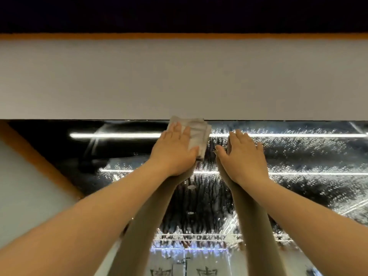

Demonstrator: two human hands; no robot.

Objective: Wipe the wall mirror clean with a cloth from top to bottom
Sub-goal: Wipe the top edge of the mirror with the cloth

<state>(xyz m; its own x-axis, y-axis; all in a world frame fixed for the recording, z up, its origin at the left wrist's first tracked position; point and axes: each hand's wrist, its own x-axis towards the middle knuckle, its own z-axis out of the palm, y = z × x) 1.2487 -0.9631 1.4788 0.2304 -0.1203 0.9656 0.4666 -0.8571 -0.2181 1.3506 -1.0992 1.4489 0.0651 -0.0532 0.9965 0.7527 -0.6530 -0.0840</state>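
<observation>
The wall mirror (pixel 298 156) fills the lower half of the view, its top edge running under a pale wall band. Water droplets cover its middle and right; the upper left part looks smeared and mostly free of droplets. A folded white cloth (pixel 196 132) lies flat against the glass right at the top edge. My left hand (pixel 175 150) presses on the cloth with straight fingers. My right hand (pixel 242 156) rests flat on the wet glass just right of the cloth, fingers straight and holding nothing. Both arms reach upward, and their reflections show in the mirror.
A pale wall band (pixel 179 80) sits above the mirror, topped by an orange strip (pixel 179 36) and a dark ceiling. An orange-edged panel (pixel 35 166) slants along the left side. Reflected light strips cross the glass.
</observation>
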